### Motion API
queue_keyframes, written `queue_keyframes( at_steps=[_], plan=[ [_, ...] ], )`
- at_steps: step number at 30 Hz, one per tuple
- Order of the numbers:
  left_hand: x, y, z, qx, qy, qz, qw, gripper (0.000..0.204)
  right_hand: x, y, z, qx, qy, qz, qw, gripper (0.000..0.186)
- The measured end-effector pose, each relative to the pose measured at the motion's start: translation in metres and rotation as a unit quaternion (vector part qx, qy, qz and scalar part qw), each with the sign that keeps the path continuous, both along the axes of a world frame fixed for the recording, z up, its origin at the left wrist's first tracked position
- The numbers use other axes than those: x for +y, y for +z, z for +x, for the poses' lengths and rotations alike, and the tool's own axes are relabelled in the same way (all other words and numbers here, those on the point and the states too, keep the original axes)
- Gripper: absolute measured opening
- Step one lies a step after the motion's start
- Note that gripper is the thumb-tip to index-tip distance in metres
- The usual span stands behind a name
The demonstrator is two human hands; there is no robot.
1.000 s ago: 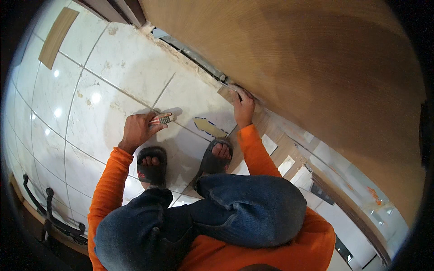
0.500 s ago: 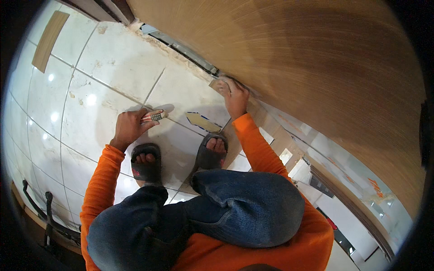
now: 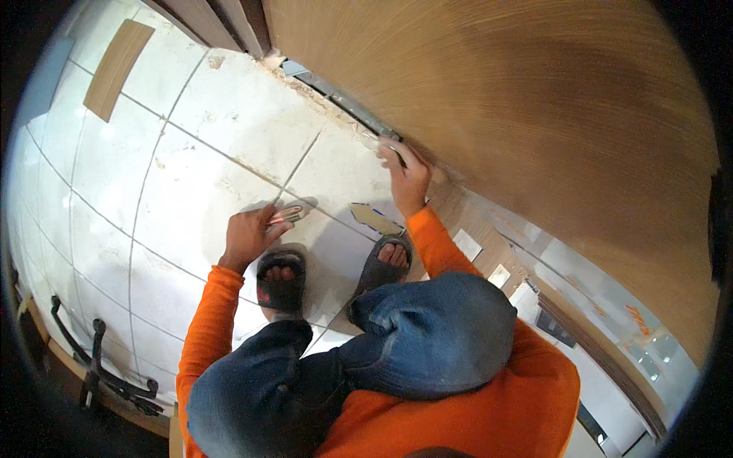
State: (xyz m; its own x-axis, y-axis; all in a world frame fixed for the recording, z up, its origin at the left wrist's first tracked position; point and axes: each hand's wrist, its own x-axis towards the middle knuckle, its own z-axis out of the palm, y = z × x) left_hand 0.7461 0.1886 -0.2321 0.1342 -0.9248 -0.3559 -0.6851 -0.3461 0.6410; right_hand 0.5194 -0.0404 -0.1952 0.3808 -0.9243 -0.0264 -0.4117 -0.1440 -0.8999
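My left hand (image 3: pixel 250 235) is closed round a small red-and-white tool (image 3: pixel 287 214) with a pale end, held over the tiles in front of my left sandal; its exact kind does not show. My right hand (image 3: pixel 408 174) is at the foot of the large wooden panel (image 3: pixel 527 114), beside the dark gap (image 3: pixel 343 101) along its lower edge. Its fingers are slightly blurred and pinch something thin and pale that I cannot make out. A tan cut piece with a dark blue edge (image 3: pixel 377 219) lies on the floor ahead of my right sandal.
White tiles (image 3: pixel 198 187) with dirt and broken mortar spread leftward. A wood-grain strip (image 3: pixel 118 70) lies at the far left. A black chair base (image 3: pixel 95 359) stands at the lower left. Offcuts (image 3: pixel 467 244) and boards lie on my right beside the panel.
The whole view has shifted, so things sit farther right. My right hand's fingers have moved at the gap, and the tan piece under them no longer shows. My left hand keeps its hold, the tool turned slightly.
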Motion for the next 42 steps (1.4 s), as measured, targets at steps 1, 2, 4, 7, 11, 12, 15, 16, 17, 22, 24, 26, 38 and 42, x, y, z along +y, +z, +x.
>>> queue_keyframes(
  at_steps=[1, 2, 4, 7, 11, 12, 15, 16, 17, 22, 24, 26, 38, 42],
  plan=[
    [-0.002, 0.000, -0.004, -0.001, 0.025, -0.033, 0.999, 0.045, -0.006, -0.012, -0.021, 0.043, -0.013, -0.036, 0.998, 0.019],
    [-0.002, 0.002, -0.002, -0.018, 0.031, -0.018, 0.999, 0.043, -0.007, -0.024, -0.036, 0.079, -0.025, -0.064, 0.995, 0.020],
    [-0.009, 0.002, -0.007, -0.035, 0.021, -0.016, 0.999, 0.043, -0.007, -0.044, -0.072, 0.106, -0.079, -0.048, 0.990, 0.021],
    [-0.007, -0.011, -0.001, -0.034, 0.017, -0.022, 0.999, 0.043, -0.014, -0.045, -0.077, 0.153, -0.020, -0.049, 0.987, 0.024],
    [-0.013, -0.006, 0.003, -0.032, -0.023, -0.011, 0.999, 0.043, -0.019, -0.039, -0.072, 0.197, 0.026, -0.189, 0.961, 0.022],
    [-0.013, -0.007, 0.002, -0.029, -0.020, -0.014, 0.999, 0.043, -0.019, -0.040, -0.074, 0.198, 0.013, -0.139, 0.970, 0.022],
    [-0.011, -0.010, -0.003, -0.035, 0.002, -0.029, 0.999, 0.042, -0.012, -0.037, -0.069, 0.161, -0.027, -0.004, 0.987, 0.022],
    [-0.009, -0.011, -0.004, -0.039, 0.011, -0.035, 0.999, 0.042, -0.012, -0.035, -0.066, 0.125, -0.043, 0.026, 0.991, 0.021],
    [-0.008, -0.011, -0.005, -0.041, 0.012, -0.033, 0.999, 0.042, -0.012, -0.031, -0.063, 0.090, -0.060, 0.055, 0.993, 0.021],
    [-0.006, -0.009, -0.004, -0.054, 0.014, -0.015, 0.998, 0.041, -0.010, -0.029, -0.063, 0.175, -0.010, -0.059, 0.983, 0.021],
    [-0.011, -0.008, -0.005, -0.048, 0.009, -0.018, 0.999, 0.041, -0.009, -0.033, -0.068, 0.194, -0.003, -0.079, 0.978, 0.022],
    [-0.012, -0.008, -0.005, -0.046, 0.008, -0.022, 0.999, 0.041, -0.009, -0.037, -0.070, 0.176, -0.002, -0.093, 0.980, 0.023],
    [-0.013, -0.008, -0.007, -0.043, 0.007, -0.014, 0.999, 0.039, -0.013, -0.029, -0.069, 0.108, -0.020, -0.017, 0.994, 0.019],
    [-0.010, -0.008, -0.005, -0.048, 0.006, -0.020, 0.999, 0.040, -0.019, -0.035, -0.077, 0.219, 0.062, -0.157, 0.961, 0.020]
  ],
)
